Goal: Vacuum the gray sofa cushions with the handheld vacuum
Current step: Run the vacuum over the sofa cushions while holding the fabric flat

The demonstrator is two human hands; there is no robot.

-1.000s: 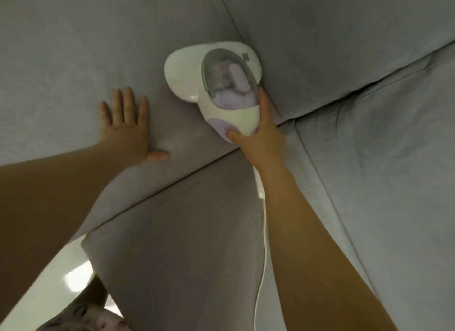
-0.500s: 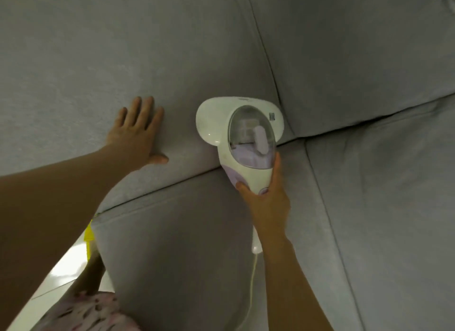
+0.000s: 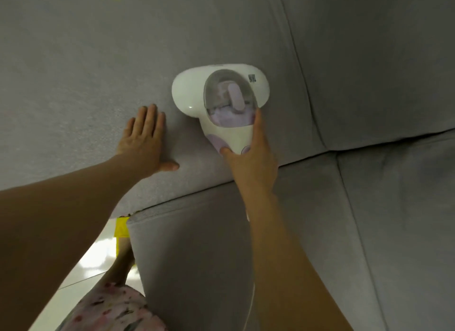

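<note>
A white handheld vacuum (image 3: pixel 194 92) with a clear dust cup and lilac trim lies flat against the gray sofa back cushion (image 3: pixel 86 84), near the cushion's right seam. My right hand (image 3: pixel 253 163) grips its handle from below, thumb on the left side and a finger up along the right. My left hand (image 3: pixel 145 141) presses flat on the same back cushion, just left of the vacuum, fingers straight. The gray seat cushion (image 3: pixel 197 244) lies below both hands. The vacuum's white cord (image 3: pixel 251 303) hangs down beside my right forearm.
A second back cushion (image 3: pixel 381 60) and a second seat cushion (image 3: pixel 406 220) lie to the right. At the lower left are glossy white floor tiles (image 3: pixel 81 274), a yellow object (image 3: pixel 121 228) at the sofa's corner, and my floral-print clothing (image 3: pixel 110 311).
The vacuum slid down the back cushion toward the seat crease, then back up it. My left hand stayed pressed flat beside it.
</note>
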